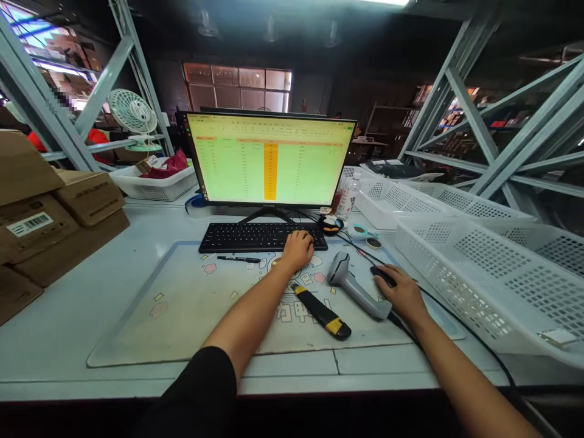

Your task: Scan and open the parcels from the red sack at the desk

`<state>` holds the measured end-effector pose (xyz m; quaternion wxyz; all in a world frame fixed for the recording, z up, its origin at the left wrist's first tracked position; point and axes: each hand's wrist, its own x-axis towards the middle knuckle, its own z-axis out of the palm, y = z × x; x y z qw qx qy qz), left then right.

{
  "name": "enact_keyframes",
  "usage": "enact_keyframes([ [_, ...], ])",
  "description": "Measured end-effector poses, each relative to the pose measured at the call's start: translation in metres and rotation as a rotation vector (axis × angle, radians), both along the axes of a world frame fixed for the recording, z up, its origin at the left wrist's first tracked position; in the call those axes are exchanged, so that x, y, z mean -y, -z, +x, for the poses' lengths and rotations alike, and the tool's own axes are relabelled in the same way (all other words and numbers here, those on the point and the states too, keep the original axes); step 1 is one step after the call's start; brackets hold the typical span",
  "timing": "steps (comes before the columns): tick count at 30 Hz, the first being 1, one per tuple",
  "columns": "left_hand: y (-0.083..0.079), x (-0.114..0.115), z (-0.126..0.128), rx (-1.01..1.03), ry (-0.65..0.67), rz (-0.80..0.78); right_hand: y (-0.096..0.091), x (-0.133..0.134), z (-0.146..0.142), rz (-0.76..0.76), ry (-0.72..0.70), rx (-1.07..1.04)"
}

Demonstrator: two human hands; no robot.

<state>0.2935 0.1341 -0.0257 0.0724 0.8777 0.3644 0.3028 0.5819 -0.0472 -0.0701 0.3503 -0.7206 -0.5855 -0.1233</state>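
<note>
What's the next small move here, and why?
Probably a slight nudge of the mouse with the right grip, away from the gray scanner: that grip rests on the mouse, the monitor shows a table, and the scanner lies close on the mouse's left. The left grip is at the keyboard.

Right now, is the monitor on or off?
On: the monitor is lit, its screen glowing yellow-green with one orange column.
</note>
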Motion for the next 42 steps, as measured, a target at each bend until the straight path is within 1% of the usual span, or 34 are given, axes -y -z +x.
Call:
enact_keyframes([
  [5,0.008,-0.006,-0.001,-0.044,-0.029,-0.04,-0.002,0.0,-0.004,0.007,-0.008,0.026],
  [9,0.012,-0.006,0.001,-0.111,0.004,-0.026,0.0,0.0,-0.003,0.025,-0.015,0.045],
  [11,0.012,-0.004,0.002,-0.13,-0.001,-0.021,0.001,0.0,-0.002,0.026,-0.013,0.043],
  [14,0.01,-0.003,0.001,-0.124,-0.084,-0.031,0.001,0.0,-0.001,0.022,-0.016,0.025],
  [16,0.009,-0.004,0.0,-0.121,-0.117,-0.045,0.001,0.0,-0.002,0.02,-0.019,0.016],
  [21,0.009,-0.003,0.001,-0.16,-0.086,-0.046,-0.003,0.002,-0.004,0.003,-0.014,0.001],
  [26,0.01,-0.003,0.001,-0.095,-0.091,0.001,-0.005,0.002,-0.004,0.003,-0.03,-0.024],
  [28,0.008,-0.002,0.0,-0.072,-0.092,0.014,-0.006,0.002,-0.004,-0.006,-0.045,-0.028],
  [30,0.002,0.001,-0.002,-0.053,-0.09,0.033,-0.006,0.002,-0.003,-0.018,-0.069,-0.036],
  [32,-0.007,0.006,-0.004,-0.022,-0.088,0.058,-0.006,0.002,-0.001,-0.028,-0.094,-0.044],
  [34,-0.02,0.014,-0.009,0.014,-0.067,0.091,-0.005,0.0,0.002,-0.028,-0.116,-0.047],
  [36,-0.035,0.022,-0.023,0.038,-0.029,0.133,-0.004,-0.003,0.006,-0.015,-0.139,-0.044],
  [38,-0.047,0.033,-0.052,0.053,0.007,0.174,-0.004,-0.005,0.008,0.009,-0.169,-0.037],
  [39,-0.051,0.039,-0.074,0.06,0.011,0.186,-0.004,-0.006,0.009,0.022,-0.183,-0.032],
  [40,-0.054,0.046,-0.102,0.071,0.001,0.191,-0.005,-0.007,0.009,0.032,-0.194,-0.027],
  [41,-0.055,0.055,-0.136,0.081,-0.023,0.187,-0.005,-0.008,0.009,0.039,-0.199,-0.024],
  [42,-0.056,0.064,-0.174,0.094,-0.067,0.181,-0.006,-0.008,0.008,0.042,-0.201,-0.023],
])
